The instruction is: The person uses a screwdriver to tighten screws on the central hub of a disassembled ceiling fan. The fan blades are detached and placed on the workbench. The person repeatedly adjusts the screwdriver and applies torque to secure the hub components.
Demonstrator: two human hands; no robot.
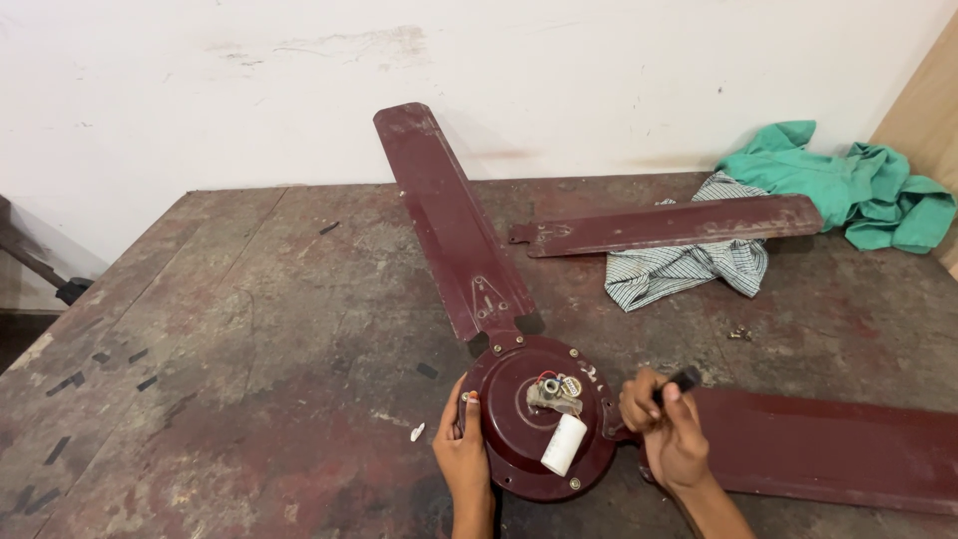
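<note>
Here the right hand (667,419) has its grip closed on a dark tool handle (682,380) at the blade joint; the left hand (462,444) steadies the maroon fan motor housing (534,419) near the table (249,329) edge. A slip could gouge knuckles or snag the white capacitor (564,444).

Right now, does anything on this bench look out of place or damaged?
Yes. One fan blade lies detached, resting on the striped cloth, apart from the motor hub. A white capacitor sits loose on the hub.
</note>
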